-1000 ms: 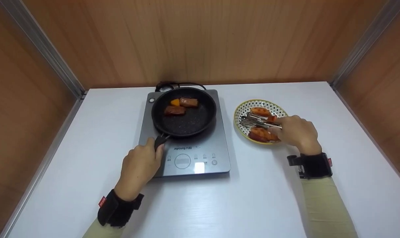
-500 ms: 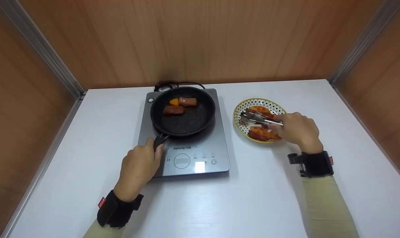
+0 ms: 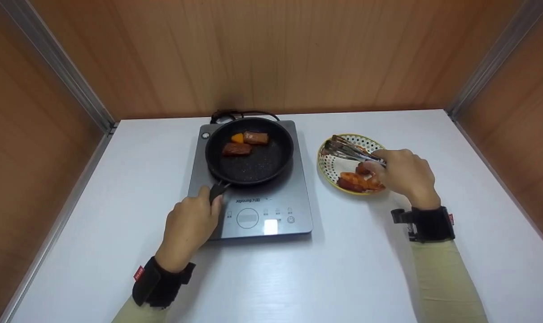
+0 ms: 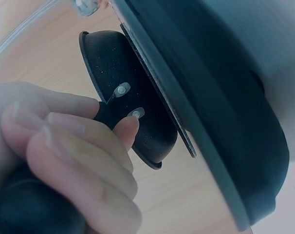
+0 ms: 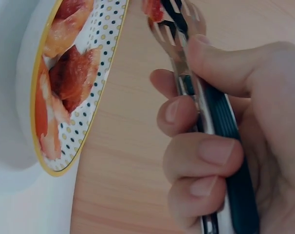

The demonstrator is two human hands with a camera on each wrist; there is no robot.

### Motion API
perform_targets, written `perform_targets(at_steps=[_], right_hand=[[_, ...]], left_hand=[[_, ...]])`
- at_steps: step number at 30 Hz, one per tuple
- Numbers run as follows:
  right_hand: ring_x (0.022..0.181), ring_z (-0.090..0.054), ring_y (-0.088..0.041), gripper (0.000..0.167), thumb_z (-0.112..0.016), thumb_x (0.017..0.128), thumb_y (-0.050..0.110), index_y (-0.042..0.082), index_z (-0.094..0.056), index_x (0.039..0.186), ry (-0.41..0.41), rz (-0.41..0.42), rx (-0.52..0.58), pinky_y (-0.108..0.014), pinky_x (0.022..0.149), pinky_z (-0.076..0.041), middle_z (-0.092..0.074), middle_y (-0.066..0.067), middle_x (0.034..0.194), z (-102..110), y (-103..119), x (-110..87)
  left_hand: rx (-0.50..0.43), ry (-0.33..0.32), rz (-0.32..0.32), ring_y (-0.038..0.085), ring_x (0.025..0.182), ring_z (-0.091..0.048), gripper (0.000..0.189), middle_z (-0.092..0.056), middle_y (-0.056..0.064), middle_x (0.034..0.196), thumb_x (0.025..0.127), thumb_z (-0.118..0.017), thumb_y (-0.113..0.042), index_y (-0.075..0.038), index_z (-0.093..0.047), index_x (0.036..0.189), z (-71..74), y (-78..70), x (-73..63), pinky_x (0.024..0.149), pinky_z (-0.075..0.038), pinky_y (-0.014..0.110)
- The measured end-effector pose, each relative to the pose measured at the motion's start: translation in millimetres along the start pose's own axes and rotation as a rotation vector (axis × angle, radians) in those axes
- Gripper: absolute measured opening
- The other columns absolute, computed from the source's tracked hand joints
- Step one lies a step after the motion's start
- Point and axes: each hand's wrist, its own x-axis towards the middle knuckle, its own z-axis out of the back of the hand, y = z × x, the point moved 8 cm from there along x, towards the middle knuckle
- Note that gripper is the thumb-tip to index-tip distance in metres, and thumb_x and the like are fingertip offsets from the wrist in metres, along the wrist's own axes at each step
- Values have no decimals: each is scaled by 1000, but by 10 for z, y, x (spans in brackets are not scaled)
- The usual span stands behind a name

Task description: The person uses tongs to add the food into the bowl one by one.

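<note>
In the head view my left hand (image 3: 190,222) grips the black handle (image 3: 217,190) of a frying pan (image 3: 258,172). Two brown meat pieces (image 3: 237,149) and a small orange piece (image 3: 238,138) lie in the pan. My right hand (image 3: 406,175) holds metal tongs (image 3: 354,154) above a dotted plate (image 3: 329,172) with a yellow rim. The right wrist view shows a reddish piece of food (image 5: 153,9) between the heads of the tongs. Several reddish-orange food pieces (image 5: 69,80) lie on the plate below. My right fingers curl round the tongs' dark grip (image 5: 225,122).
Under the pan is a grey induction cooktop (image 3: 276,206) with its controls at the front. A black cable (image 3: 258,112) runs behind it on the white table (image 3: 271,278). Wooden panels (image 3: 271,54) enclose the back and both sides.
The tongs have risen from the plate and tilted toward its far side, with a food piece lifted between their heads. My left hand and the pan stay where they were.
</note>
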Motion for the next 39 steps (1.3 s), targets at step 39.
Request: perform_targets(at_steps=[39], right_hand=[[74,-66,-33,34,-66,103,49,17,-74,99,-140,229,-90,-51,61,-48,-73,-10,87,-199,1562,509]], left_hand=[[1,40,51,25,54,-54,31,-58,13,64,108,-61,-27,3,-62,102,-38,24,27,44,-39,36]])
